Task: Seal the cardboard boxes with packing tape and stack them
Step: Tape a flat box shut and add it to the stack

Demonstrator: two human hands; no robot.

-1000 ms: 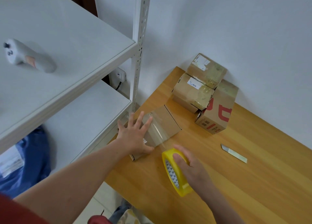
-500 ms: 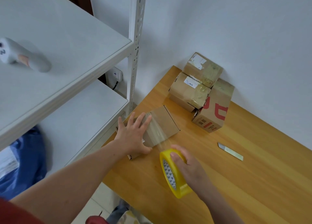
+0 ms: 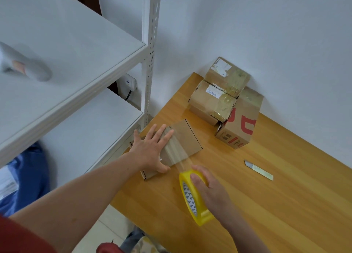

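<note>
Honey-coloured wooden table (image 3: 285, 205) fills the lower right of the frame, pushed against a plain white wall (image 3: 266, 33). White metal shelving (image 3: 150, 43) takes the left side, with two shelf boards in view. A wall socket (image 3: 128, 82) with a plugged cable sits behind its post.

Four cardboard boxes show. Three are grouped at the wall: a taped box on top (image 3: 226, 75), a labelled box (image 3: 211, 102) touching it in front, and a red-printed box (image 3: 242, 125) beside them.

The fourth, a flat box (image 3: 187, 138), lies near the table's left edge. The left hand (image 3: 150, 151) presses on it, fingers straight and spread. The right hand (image 3: 211, 190) grips the one yellow tape roll (image 3: 190, 199), fingers curled over its rim. A clear tape strip (image 3: 181, 153) stretches from roll to box.

One cutter (image 3: 259, 170) lies on the table at right. A blurred grey object (image 3: 24, 66) rests on the upper shelf.
</note>
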